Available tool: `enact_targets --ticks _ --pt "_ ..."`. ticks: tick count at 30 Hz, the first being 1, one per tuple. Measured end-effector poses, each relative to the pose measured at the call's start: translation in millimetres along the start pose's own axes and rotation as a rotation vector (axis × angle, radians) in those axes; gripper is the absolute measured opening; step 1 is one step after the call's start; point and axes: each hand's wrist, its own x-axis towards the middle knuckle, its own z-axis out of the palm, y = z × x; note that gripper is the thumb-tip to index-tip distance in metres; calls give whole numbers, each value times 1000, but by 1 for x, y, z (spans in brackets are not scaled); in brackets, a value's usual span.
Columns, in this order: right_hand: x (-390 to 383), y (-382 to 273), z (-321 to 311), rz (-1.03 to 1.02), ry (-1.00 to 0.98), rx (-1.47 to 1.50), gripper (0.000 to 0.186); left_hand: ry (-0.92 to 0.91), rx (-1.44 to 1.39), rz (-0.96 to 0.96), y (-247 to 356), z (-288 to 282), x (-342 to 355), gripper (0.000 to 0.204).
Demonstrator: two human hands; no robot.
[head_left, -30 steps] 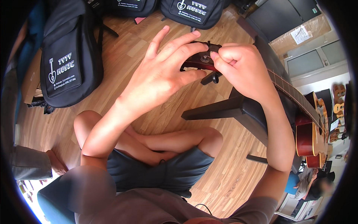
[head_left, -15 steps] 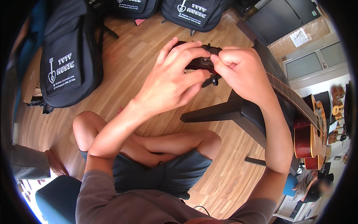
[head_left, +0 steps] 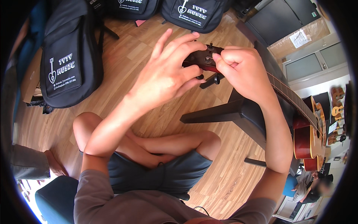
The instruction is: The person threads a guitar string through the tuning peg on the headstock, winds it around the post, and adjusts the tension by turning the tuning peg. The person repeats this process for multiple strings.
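A guitar lies with its reddish-brown body (head_left: pixel 302 140) at the right and its long fretboard (head_left: pixel 294 98) running up toward me. Its dark headstock (head_left: pixel 199 58) carries metal posts and black tuning pegs (head_left: pixel 217 78). My left hand (head_left: pixel 162 76) straddles the headstock's far end, fingers spread, the thumb close to a peg at the lower edge. My right hand (head_left: pixel 238 69) is closed above the nut end, thumb pressed to the curled index finger beside a tuning post. Whatever lies in that pinch is too thin or hidden to make out.
Below the guitar's neck stands a black bench (head_left: pixel 248 115) with angled legs. Black gig bags (head_left: pixel 71 59) stand at the left and back. A cardboard box (head_left: pixel 311 35) is at the back right. Another person's foot (head_left: pixel 56 164) shows at left; someone sits far right.
My left hand has drawn back left and its fingers have spread, uncovering more of the headstock and a peg. The right hand keeps its pinch, almost in place.
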Motion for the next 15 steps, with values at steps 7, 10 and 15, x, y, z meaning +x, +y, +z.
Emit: enact_targets --ticks 7,10,15 --pt "1 2 2 11 1 31 30 188 -97 -135 9 33 -5 18" --pt "1 3 2 15 5 43 28 9 -52 -31 4 18 -4 19" --pt "2 6 3 -10 2 14 26 -179 33 29 4 -15 11 27"
